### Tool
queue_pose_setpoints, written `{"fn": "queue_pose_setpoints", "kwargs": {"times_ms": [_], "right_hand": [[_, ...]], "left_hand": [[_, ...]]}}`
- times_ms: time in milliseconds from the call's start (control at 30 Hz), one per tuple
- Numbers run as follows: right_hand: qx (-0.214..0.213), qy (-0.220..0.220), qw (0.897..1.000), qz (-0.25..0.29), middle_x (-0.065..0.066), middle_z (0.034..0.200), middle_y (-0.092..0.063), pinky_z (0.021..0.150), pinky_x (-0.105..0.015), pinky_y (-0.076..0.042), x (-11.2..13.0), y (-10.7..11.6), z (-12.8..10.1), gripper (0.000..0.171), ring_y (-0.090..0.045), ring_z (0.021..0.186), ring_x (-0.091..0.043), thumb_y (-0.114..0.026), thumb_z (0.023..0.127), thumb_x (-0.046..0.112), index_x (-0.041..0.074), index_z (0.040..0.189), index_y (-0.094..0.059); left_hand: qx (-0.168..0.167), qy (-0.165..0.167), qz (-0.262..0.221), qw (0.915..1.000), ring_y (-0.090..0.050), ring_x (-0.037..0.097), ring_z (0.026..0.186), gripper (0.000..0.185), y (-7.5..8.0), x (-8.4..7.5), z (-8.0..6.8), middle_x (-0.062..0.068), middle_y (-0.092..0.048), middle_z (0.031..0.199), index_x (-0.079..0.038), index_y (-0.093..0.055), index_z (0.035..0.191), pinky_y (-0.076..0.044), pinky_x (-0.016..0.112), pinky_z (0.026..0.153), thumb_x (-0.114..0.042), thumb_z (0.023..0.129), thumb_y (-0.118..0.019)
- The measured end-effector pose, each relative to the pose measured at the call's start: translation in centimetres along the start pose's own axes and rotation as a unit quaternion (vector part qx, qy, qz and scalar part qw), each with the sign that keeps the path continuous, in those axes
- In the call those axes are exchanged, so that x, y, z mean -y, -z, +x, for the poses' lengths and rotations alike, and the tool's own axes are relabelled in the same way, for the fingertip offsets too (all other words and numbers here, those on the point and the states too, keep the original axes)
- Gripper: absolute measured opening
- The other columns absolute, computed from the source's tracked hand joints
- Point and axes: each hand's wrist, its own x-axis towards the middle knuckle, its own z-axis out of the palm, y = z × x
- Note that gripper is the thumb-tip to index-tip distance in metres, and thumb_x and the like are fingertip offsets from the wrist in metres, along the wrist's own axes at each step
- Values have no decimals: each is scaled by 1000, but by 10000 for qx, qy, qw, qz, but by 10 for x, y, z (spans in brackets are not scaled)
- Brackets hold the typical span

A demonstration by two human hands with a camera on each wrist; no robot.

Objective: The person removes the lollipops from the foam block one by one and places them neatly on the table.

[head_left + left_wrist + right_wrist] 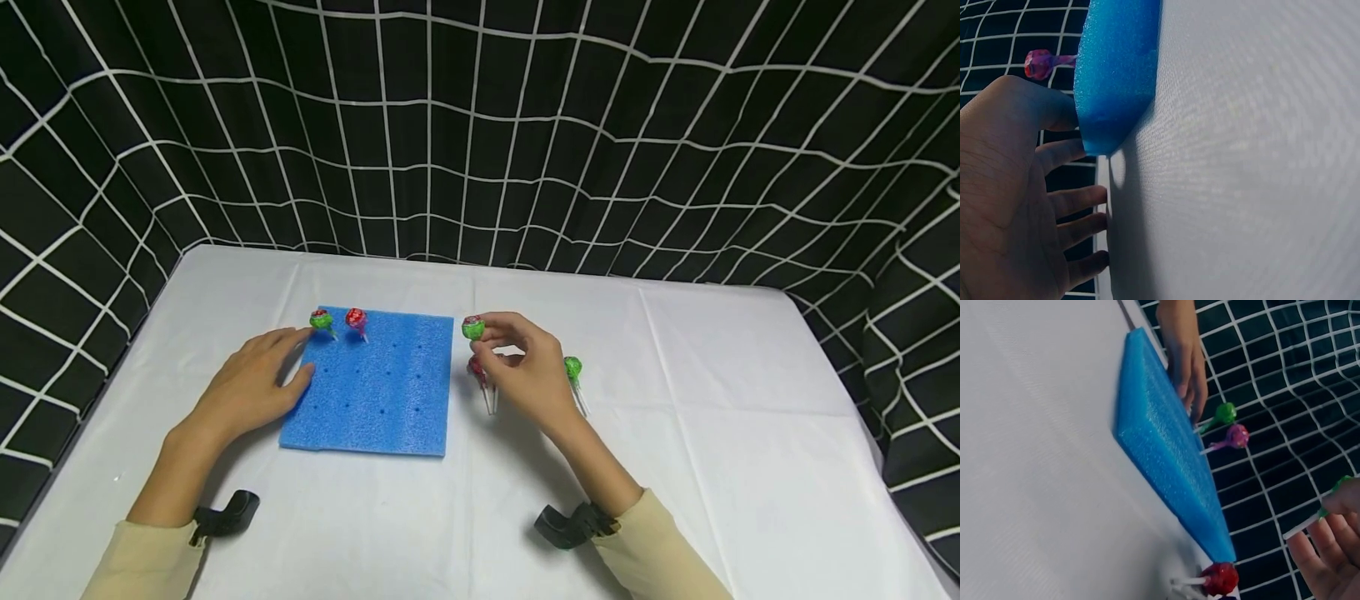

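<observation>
A blue foam block point(390, 392) with small holes lies on the table. A green lollipop point(321, 320) and a red one point(356, 318) stand upright in its far left part. My left hand point(251, 385) rests at the block's left edge, fingers loosely spread, thumb and index finger against the foam. Right of the block, my right hand point(534, 371) pinches a green lollipop point(473, 327) between thumb and fingers. In the right wrist view its white stick point(1300, 527) points away from the fingers. Below that hand lies a red lollipop point(476, 367), partly hidden.
A green lollipop point(573, 368) lies on the white tablecloth point(697, 433) to the right of my right hand, with more than one white stick showing there. Black cloth with a white grid point(480, 133) rises behind the table and along both sides.
</observation>
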Motion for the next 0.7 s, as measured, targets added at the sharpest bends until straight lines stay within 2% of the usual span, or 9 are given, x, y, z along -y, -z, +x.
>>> {"fn": "queue_pose_setpoints", "kwargs": {"times_ms": [133, 400, 600, 700], "right_hand": [[-131, -25, 9999, -71, -13, 97, -77, 69, -14, -57, -4, 4, -3, 29, -70, 88, -7, -75, 91, -1, 6, 118, -74], [-326, -134, 9991, -224, -12, 97, -77, 66, -13, -50, -9, 18, -10, 28, -68, 87, -3, -76, 91, 1, 6, 119, -74], [-417, -288, 9984, -248, -15, 98, -76, 69, -18, -57, -16, 31, -17, 29, -68, 87, -3, -75, 93, 0, 4, 121, -72], [-485, -329, 9979, -266, -14, 98, -75, 68, -17, -56, -20, 37, -20, 28, -67, 86, -3, -74, 94, 0, 5, 122, -72]], "left_hand": [[-4, 10, -19, 10000, -35, 54, 153, 62, 0, -1, 0, 29, -42, 163, -6, -42, 161, -29, 74, 124, -33, 106, -55], [-4, -8, 41, 10000, -36, 54, 152, 61, -2, -2, 0, 30, -43, 162, -6, -44, 160, -29, 73, 124, -32, 106, -56], [24, -9, 25, 10000, -35, 54, 153, 62, -2, -2, 0, 30, -43, 163, -6, -43, 160, -29, 74, 124, -33, 106, -55], [11, -14, 9, 10000, -35, 55, 153, 62, -1, -1, -1, 30, -43, 163, -6, -43, 160, -29, 74, 124, -33, 106, -56]]}}
